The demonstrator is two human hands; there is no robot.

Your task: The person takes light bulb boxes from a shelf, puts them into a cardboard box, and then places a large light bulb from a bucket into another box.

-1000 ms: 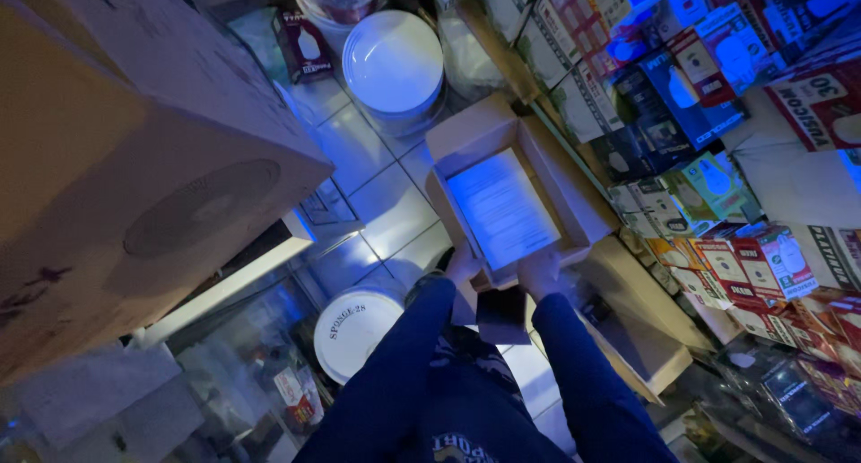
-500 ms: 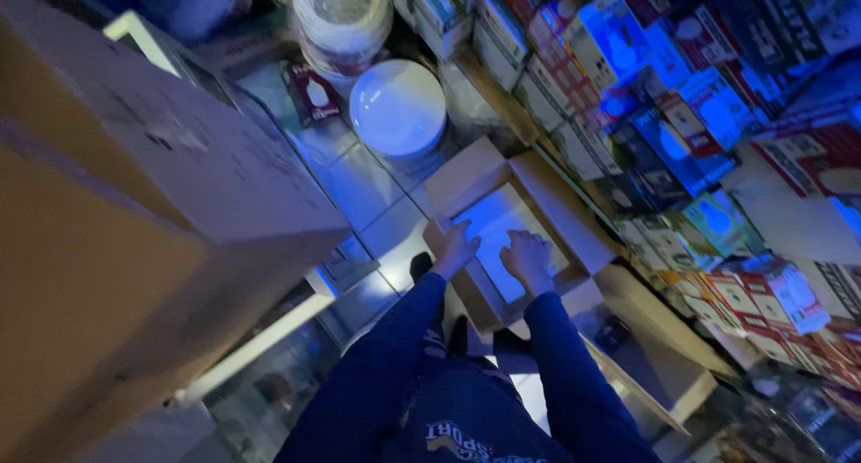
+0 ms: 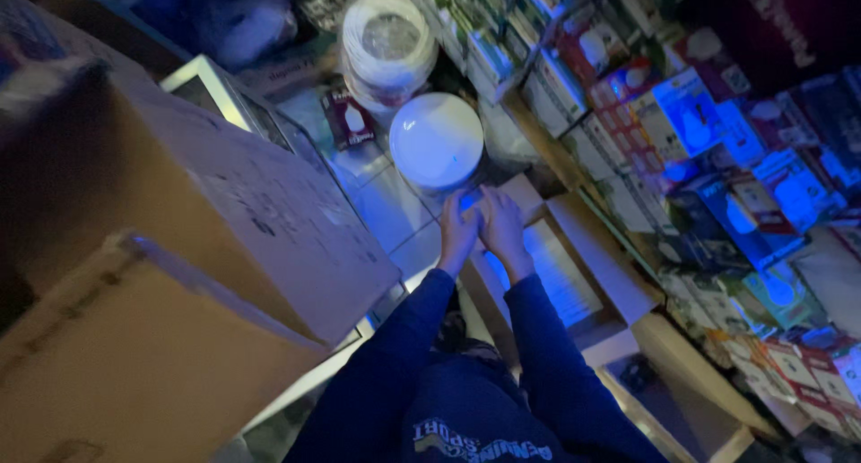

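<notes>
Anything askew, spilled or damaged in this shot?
Nothing spilled or visibly damaged. Both hands, left hand and right hand, meet at the far end of the open cardboard box on the floor, beside a white lidded bucket. The aisle is crowded: big cartons at left, packed shelves at right. The picture is dim and blurred.

Cramped shop stockroom, shelves of boxed bulbs (image 3: 717, 149), big cardboard cartons (image 3: 179, 275), lidded tubs (image 3: 437, 142)

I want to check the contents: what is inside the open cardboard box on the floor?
Inside the open cardboard box lies a flat pale sheet. What lies below the sheet is covered. The left hand and right hand meet at its far edge.
</notes>
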